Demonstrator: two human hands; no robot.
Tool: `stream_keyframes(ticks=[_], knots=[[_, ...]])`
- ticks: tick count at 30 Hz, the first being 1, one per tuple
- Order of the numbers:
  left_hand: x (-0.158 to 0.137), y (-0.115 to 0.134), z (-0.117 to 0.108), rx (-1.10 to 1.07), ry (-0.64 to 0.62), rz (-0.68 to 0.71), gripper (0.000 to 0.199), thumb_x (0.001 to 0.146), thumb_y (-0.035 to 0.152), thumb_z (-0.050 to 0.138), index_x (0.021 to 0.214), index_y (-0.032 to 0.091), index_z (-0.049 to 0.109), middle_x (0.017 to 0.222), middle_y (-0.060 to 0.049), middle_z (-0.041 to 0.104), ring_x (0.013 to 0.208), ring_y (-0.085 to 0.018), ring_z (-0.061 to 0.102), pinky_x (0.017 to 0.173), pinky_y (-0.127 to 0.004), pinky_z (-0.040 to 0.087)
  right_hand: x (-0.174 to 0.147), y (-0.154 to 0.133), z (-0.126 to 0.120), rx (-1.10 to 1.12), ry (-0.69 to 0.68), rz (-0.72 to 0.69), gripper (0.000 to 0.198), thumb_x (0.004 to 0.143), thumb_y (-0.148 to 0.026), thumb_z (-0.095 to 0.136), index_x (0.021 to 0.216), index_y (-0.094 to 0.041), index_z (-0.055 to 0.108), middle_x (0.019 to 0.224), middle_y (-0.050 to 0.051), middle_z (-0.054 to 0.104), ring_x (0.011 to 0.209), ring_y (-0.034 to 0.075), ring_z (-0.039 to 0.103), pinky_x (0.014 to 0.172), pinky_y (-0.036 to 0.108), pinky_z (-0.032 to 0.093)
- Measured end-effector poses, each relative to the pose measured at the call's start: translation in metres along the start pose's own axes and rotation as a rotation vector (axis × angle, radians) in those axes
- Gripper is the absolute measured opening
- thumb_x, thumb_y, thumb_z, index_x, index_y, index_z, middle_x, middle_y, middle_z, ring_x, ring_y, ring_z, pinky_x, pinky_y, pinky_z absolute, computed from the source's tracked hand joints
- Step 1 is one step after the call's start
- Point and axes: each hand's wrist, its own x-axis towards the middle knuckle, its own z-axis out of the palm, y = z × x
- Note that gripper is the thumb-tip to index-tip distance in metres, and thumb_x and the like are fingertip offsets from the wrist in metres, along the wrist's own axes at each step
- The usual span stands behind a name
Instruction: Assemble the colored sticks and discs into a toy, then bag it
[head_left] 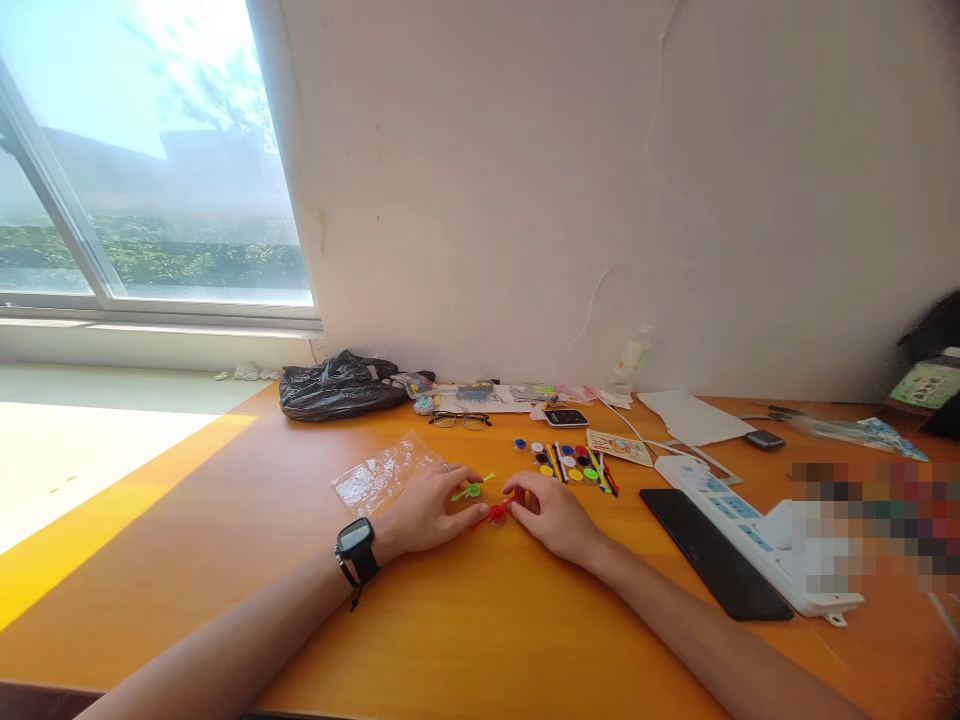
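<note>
My right hand (559,515) pinches one end of a red plastic piece (498,513), a thin stick with a round disc at its middle. Resting on the table, my left hand (431,508) has its fingers apart; its thumb tip is at the other end of the red piece. Between the thumb and forefinger of that hand lies a similar green plastic piece (473,491), not gripped. Just beyond my right hand are several coloured discs (574,475) and thin plastic sticks (604,474) laid out in rows.
A clear plastic bag (382,474) lies left of my hands. Behind are eyeglasses (460,421), a black plastic bag (337,388), a small black-and-white device (565,419) and a printed card (619,448). To the right are a dark phone (712,553) and a white power strip (742,535).
</note>
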Motion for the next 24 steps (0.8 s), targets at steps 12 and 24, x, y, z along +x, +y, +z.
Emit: stream_keyframes(ticks=[12,24], knots=[[-0.004,0.006,0.010,0.008,-0.141,0.242,0.032,0.099,0.043,0.062,0.129,0.032,0.068,0.140,-0.009,0.065,0.125,-0.030,0.062,0.107,-0.045,0.051,0.006,0.018,-0.029,-0.104,0.214,0.036,0.024,0.084,-0.021,0.059,0.108,-0.022,0.064,0.103,0.005,0.070,0.086,0.021,0.061,0.078,0.032,0.045],[-0.004,-0.011,0.013,0.166,0.024,0.014,0.034,0.102,0.043,0.053,0.129,0.024,0.060,0.138,-0.015,0.061,0.125,-0.033,0.058,0.109,-0.052,0.046,0.013,0.048,-0.045,-0.378,0.144,0.119,0.006,0.084,-0.023,0.066,0.087,-0.022,0.071,0.091,0.006,0.068,0.090,0.024,0.061,0.077,0.033,0.042]])
